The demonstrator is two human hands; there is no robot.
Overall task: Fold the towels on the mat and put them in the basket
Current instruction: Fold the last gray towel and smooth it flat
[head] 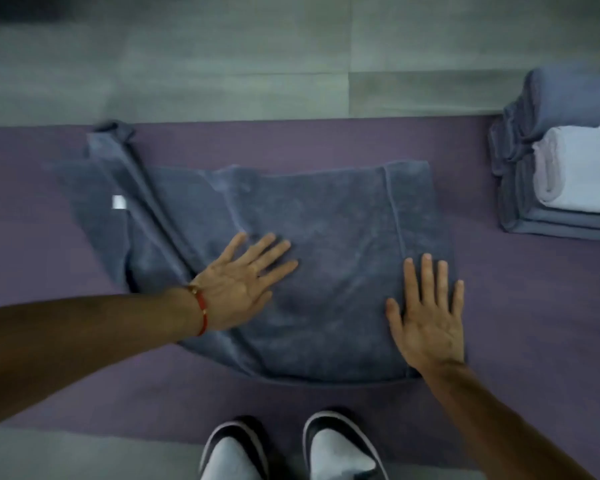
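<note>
A view from above, looking down at a purple mat laid on a grey wood-look floor. A blue-grey towel lies spread across the middle of the mat. Its right part is a flat, roughly square panel; its left part is bunched, with a long ridge of folded cloth running from the far left down toward the middle. A small white label shows on the towel's left portion.

The person's left hand rests flat on the towel near its middle, palm down, fingers straight and spread wide, holding nothing. A red cord bracelet circles that wrist. The right hand lies flat on the towel's near right corner, its fingers also straight and spread, pointing away from the person, with nothing gripped.

At the far right edge of the mat sits a stack of folded blue-grey towels, with a rolled white towel resting on top. The stack is partly cut off by the picture's edge and stands well apart from the spread towel.

At the near edge, the toes of two dark slip-on shoes with white socks showing rest at the mat's border.
</note>
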